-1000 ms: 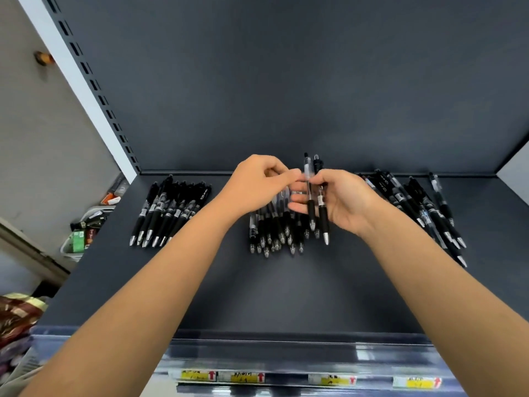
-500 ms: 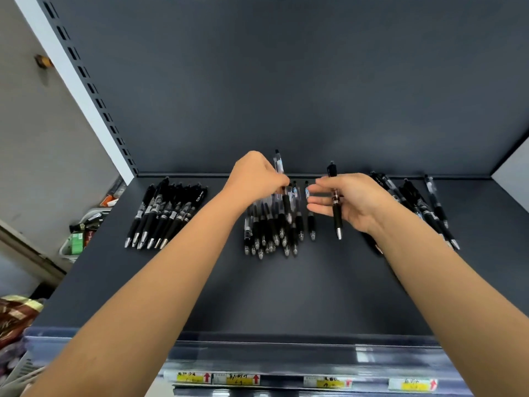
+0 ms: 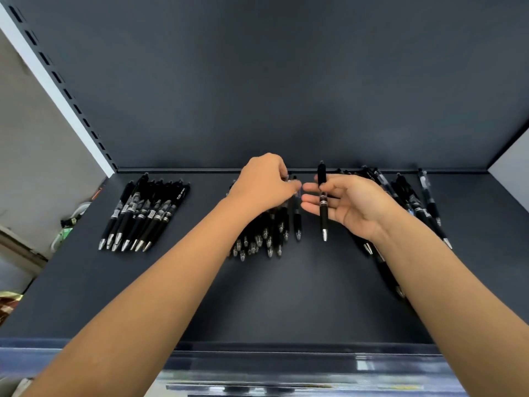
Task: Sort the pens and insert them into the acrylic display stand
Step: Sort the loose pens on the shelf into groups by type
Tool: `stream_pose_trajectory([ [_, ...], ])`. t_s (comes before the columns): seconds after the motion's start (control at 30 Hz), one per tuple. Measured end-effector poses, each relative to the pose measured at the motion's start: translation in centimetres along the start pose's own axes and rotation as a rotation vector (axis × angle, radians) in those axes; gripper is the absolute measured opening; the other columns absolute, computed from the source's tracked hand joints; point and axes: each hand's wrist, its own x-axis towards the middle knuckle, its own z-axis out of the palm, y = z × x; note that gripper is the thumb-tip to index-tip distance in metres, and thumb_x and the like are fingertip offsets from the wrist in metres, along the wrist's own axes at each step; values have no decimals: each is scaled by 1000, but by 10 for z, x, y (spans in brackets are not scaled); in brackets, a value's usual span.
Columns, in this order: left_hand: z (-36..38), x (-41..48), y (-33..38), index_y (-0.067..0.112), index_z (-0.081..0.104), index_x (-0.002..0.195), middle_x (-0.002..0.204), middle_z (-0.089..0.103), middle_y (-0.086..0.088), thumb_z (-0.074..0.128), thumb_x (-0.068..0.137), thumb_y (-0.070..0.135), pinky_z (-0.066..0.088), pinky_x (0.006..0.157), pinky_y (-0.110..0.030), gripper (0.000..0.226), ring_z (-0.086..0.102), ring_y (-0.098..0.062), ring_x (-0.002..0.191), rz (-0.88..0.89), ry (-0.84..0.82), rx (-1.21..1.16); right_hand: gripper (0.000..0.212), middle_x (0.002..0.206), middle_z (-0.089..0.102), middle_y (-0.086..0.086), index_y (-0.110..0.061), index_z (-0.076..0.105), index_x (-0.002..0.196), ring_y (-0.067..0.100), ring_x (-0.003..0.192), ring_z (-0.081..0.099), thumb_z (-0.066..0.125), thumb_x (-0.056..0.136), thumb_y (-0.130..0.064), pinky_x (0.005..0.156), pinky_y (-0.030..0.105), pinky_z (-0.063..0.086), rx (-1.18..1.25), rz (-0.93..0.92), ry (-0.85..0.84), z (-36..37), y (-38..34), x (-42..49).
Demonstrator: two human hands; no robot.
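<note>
Pinches a clear pen [image 3: 297, 220] at the edge of the middle pile [image 3: 257, 239] with the left hand [image 3: 263, 181], holds a black pen [image 3: 323, 207], tip nearward, in the right hand [image 3: 352, 204] just beside.

A dark grey shelf [image 3: 286, 296] runs back to a matching dark back panel [image 3: 286, 81]. A white slotted upright [image 3: 57, 90] rises on the left beside a pale wall [image 3: 25, 133]. A white side panel [image 3: 512, 156] shows on the right, and a clear front rail [image 3: 286, 365] edges the shelf.
</note>
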Motion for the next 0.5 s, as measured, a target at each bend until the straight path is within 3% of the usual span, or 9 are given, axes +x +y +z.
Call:
stream_pose_trajectory([
  [0.17,-20,-23,-16,23,69,86,69,64,12,71,82,41,40,56,-10,19,57,4,62,28,44,-182,31,103,67,22,9,55,118,29,81,71,40,91,9,70,41,61,-42,-6,-211,29,4,0],
  [0.27,-40,-41,-35,22,70,88,70,64,13,74,80,35,38,54,-3,15,54,10,58,34,110,-218,24,100,68,19,6,63,106,28,85,68,44,92,8,74,42,60,-75,-11,-290,57,11,-3],
  [0.43,-82,-61,-73,20,69,101,72,68,10,69,81,14,41,63,-16,21,54,7,55,38,7,-278,18,95,68,17,-3,67,94,26,81,67,55,88,9,74,41,60,-164,-48,-303,113,31,-4],
  [0.5,-99,-63,-95,21,68,100,71,69,11,64,82,13,42,60,-16,20,54,6,55,41,48,-213,21,92,66,17,-1,64,101,26,78,67,62,84,10,69,39,61,-213,-87,-243,137,43,0],
])
